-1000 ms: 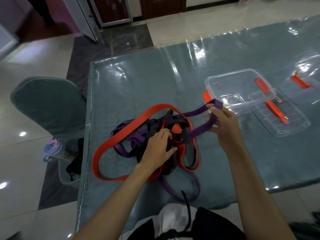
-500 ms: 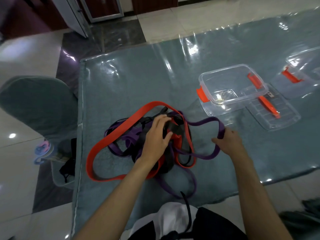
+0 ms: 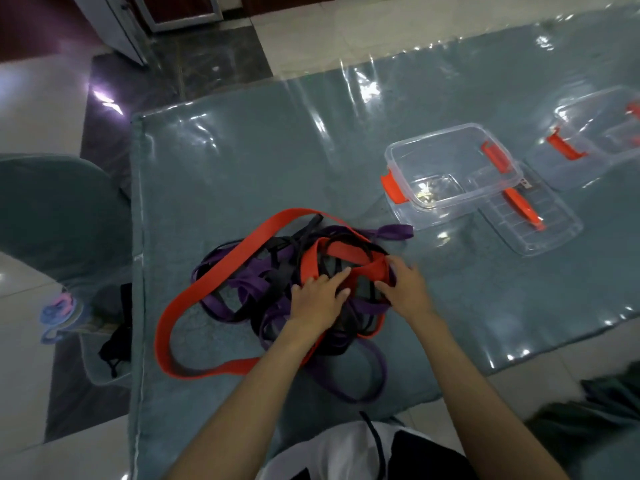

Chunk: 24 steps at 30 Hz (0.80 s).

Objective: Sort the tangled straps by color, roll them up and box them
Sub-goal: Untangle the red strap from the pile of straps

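A tangle of straps lies on the teal table cover. A wide red strap loops out to the left, purple straps and black straps are wound through it. My left hand rests on the middle of the tangle with its fingers spread. My right hand pinches the red strap's inner loop at the tangle's right side. One purple end sticks out toward an empty clear box with orange latches, behind and to the right.
The box's clear lid lies flat just right of it. A second clear box stands at the far right edge. A teal-covered chair stands left of the table. The table's front edge runs close to my body.
My right hand let go of the purple strap it held up and came down and left onto the red loop. The purple end now lies on the table. My left hand stayed on the tangle.
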Each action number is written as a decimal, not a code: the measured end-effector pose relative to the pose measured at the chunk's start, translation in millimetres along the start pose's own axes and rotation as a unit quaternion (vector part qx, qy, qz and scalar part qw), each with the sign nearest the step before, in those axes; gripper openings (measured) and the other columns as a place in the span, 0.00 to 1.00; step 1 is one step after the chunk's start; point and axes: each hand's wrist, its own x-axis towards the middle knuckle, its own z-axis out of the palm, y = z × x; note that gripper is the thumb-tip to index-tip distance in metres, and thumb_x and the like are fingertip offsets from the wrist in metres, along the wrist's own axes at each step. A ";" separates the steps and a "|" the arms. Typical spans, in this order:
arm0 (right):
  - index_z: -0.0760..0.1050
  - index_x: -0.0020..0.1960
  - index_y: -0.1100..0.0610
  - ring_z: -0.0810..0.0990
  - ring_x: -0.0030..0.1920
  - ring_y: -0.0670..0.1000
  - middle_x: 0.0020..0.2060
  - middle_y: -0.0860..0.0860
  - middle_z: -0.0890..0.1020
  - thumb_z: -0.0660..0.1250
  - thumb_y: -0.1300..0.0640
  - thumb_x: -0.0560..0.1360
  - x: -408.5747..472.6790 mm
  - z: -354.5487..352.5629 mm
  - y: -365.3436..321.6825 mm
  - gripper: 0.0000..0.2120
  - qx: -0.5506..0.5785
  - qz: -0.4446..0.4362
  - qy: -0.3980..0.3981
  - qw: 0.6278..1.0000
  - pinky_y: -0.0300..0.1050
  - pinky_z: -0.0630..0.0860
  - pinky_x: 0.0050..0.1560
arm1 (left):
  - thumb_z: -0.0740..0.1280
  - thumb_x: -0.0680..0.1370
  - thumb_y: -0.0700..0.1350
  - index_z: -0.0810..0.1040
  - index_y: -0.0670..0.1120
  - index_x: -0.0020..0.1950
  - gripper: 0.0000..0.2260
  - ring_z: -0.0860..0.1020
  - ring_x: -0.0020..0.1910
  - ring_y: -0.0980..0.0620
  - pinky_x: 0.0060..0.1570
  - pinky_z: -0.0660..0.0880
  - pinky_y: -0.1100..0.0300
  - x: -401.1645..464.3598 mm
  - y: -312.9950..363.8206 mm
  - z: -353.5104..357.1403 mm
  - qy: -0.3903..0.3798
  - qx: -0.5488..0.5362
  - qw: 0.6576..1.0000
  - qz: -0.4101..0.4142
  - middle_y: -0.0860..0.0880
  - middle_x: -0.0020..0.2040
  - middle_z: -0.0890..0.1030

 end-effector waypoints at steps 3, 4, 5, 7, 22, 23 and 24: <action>0.77 0.69 0.57 0.84 0.54 0.60 0.55 0.55 0.85 0.68 0.69 0.79 3.3 0.1 6.3 0.20 0.107 0.021 0.023 0.994 0.62 0.79 0.63 | 0.65 0.83 0.57 0.61 0.60 0.83 0.29 0.71 0.70 0.40 0.68 0.66 0.40 3.1 9.9 6.0 0.050 0.067 0.996 -0.010 0.46 0.72 0.74; 0.77 0.68 0.59 0.85 0.54 0.62 0.55 0.57 0.86 0.65 0.70 0.80 4.2 -0.1 4.2 0.18 0.165 0.036 0.019 0.985 0.64 0.80 0.61 | 0.69 0.81 0.54 0.64 0.57 0.81 0.29 0.70 0.70 0.40 0.67 0.66 0.42 4.4 12.7 7.4 0.079 0.078 0.994 0.004 0.45 0.73 0.72; 0.76 0.68 0.60 0.87 0.51 0.60 0.52 0.58 0.88 0.63 0.70 0.81 5.6 0.5 0.3 0.17 0.233 0.055 0.004 0.971 0.62 0.83 0.56 | 0.71 0.79 0.50 0.66 0.54 0.80 0.30 0.69 0.71 0.41 0.67 0.66 0.44 7.0 14.7 8.7 0.104 0.076 0.991 0.024 0.45 0.74 0.70; 0.72 0.70 0.58 0.88 0.38 0.53 0.42 0.55 0.90 0.60 0.69 0.83 5.8 -0.8 -9.9 0.17 0.344 0.090 -0.046 0.933 0.50 0.83 0.38 | 0.71 0.77 0.43 0.67 0.48 0.79 0.31 0.67 0.76 0.42 0.73 0.64 0.46 14.7 14.3 10.7 0.124 0.029 0.990 0.061 0.45 0.79 0.67; 0.82 0.53 0.54 0.84 0.40 0.49 0.40 0.53 0.83 0.76 0.69 0.74 15.8 21.4 -20.2 0.13 0.192 -0.030 0.053 0.980 0.50 0.84 0.50 | 0.75 0.79 0.40 0.79 0.48 0.45 0.08 0.80 0.46 0.58 0.53 0.75 0.64 -4.2 -25.4 -11.2 0.225 -0.529 0.818 0.014 0.57 0.42 0.81; 0.82 0.49 0.52 0.84 0.41 0.49 0.39 0.51 0.85 0.77 0.69 0.72 15.2 28.2 -22.5 0.13 0.127 -0.055 0.059 0.989 0.48 0.83 0.49 | 0.75 0.79 0.40 0.80 0.50 0.45 0.08 0.81 0.47 0.58 0.53 0.75 0.64 -9.9 -23.7 -13.1 0.226 -0.547 0.806 0.019 0.58 0.42 0.82; 0.82 0.46 0.51 0.85 0.41 0.50 0.39 0.50 0.86 0.77 0.67 0.71 14.3 33.6 -25.3 0.12 0.065 -0.072 0.065 0.993 0.47 0.82 0.47 | 0.76 0.79 0.40 0.81 0.52 0.45 0.08 0.82 0.47 0.59 0.53 0.76 0.64 -15.3 -20.9 -14.7 0.221 -0.556 0.800 0.033 0.58 0.43 0.83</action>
